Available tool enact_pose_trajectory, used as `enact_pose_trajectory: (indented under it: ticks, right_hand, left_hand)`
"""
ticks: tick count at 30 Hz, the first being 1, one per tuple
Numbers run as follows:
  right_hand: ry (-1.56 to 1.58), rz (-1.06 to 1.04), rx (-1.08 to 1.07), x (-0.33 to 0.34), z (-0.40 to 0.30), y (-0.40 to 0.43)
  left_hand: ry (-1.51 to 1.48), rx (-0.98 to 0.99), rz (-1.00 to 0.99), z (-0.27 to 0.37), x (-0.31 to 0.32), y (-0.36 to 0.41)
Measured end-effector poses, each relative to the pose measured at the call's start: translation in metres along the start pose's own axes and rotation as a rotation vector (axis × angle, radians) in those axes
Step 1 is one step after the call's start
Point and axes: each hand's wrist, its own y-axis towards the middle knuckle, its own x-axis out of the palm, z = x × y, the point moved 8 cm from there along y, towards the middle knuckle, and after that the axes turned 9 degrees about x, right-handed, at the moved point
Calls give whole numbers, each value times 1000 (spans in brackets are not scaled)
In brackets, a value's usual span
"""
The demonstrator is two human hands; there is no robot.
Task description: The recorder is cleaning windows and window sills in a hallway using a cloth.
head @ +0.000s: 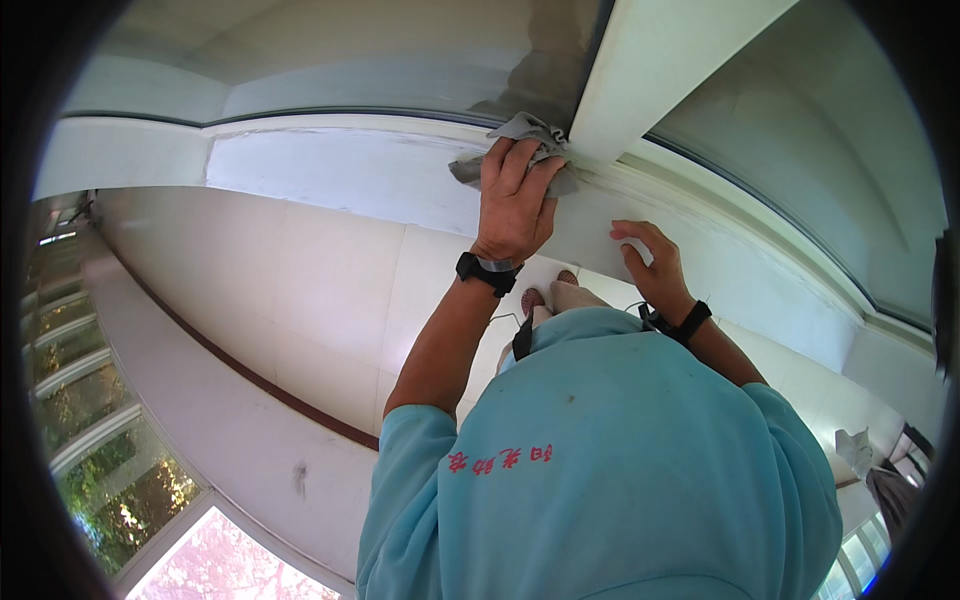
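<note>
A crumpled grey cloth (471, 171) lies under the fingers of my left hand (517, 199), which presses it against the white window sill (345, 169). The cloth reaches the lower corner of a glass pane (360, 60), beside the white window frame post (645, 67). My right hand (656, 270) hangs to the right, in front of the sill, with its fingers apart and nothing in it. Dark bands circle both wrists.
Another glass pane (810, 150) stands right of the post. Below the sill runs a pale tiled floor (322, 277), where my feet show. A low wall (247, 420) with windows above it is at the left. A grey hanging fabric (892, 495) shows at the far right.
</note>
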Motion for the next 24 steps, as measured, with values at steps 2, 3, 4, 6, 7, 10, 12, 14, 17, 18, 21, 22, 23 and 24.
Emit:
enact_pose_trajectory:
  ticks: [2, 3, 4, 6, 7, 10, 12, 14, 17, 18, 21, 22, 23, 24]
  right_hand:
    - [-21, 1, -1, 2, 2, 1]
    - [-12, -10, -9, 2, 1, 1]
    - [-33, -9, -17, 1, 0, 2]
    - [-44, -18, -34, 2, -3, 5]
    - [-63, -12, -51, 2, -5, 7]
    - [-72, 4, -69, 5, -3, 10]
    - [-80, 33, -65, 10, -1, 13]
    - [-83, 39, -34, 11, 0, 13]
    - [-82, 66, 0, 16, 4, 15]
    - [-69, 104, 29, 15, 3, 14]
    - [-84, 171, 69, 18, 7, 13]
    - [-47, 244, 116, 18, 9, 12]
    - [-11, 316, 163, 20, 12, 13]
    - [11, 369, 155, 22, 12, 15]
  left_hand:
    - [76, 35, -36, -1, -1, 2]
    - [93, 30, -38, -5, -3, 1]
    - [113, 51, -59, -9, -2, -2]
    - [150, 69, -82, -21, -4, -9]
    - [151, 56, -94, -30, -8, -12]
    - [188, 24, -101, -56, -26, -16]
    - [227, 3, -92, -75, -45, -19]
    - [382, -46, -41, -96, -68, -20]
    - [437, -56, -56, -121, -94, -18]
    - [425, -10, -60, -125, -97, -16]
    - [368, 91, -61, -136, -103, -16]
    - [354, 87, -32, -143, -111, -16]
    - [352, 93, -29, -154, -120, -18]
    - [366, 84, 1, -165, -130, -19]
